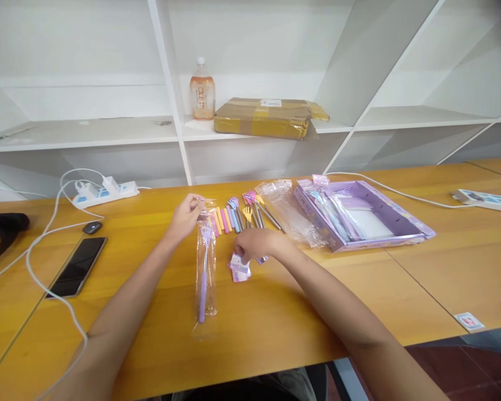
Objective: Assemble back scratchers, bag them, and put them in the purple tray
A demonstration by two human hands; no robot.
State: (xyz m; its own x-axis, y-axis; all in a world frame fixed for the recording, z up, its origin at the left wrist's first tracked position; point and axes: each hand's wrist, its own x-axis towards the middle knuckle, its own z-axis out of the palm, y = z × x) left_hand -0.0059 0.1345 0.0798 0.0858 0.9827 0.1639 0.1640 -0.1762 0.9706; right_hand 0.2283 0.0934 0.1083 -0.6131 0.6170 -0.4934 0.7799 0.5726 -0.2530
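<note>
Two forearms (pixel 136 287) stretch over the near edge of the worktop (pixel 271 328): the left hand (pixel 187 214) pinches the clear bag (pixel 212 284) by its top, apparently steadying it; the right hand (pixel 255 243), fingers curled, touches small cards (pixel 239 274), grip unclear. The bagged purple scratcher (pixel 202 295) points lengthwise, handle to the near edge, claw to the far.

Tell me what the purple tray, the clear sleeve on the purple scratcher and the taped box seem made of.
Purple tray: probably printed cardboard, judging by its flat patterned walls, though plastic is possible.
Clear sleeve: likely thin glossy plastic film, wrinkled, with the purple scratcher showing through.
Taped box: apparently brown cardboard, with shiny yellowish tape and a loose end flap.
</note>
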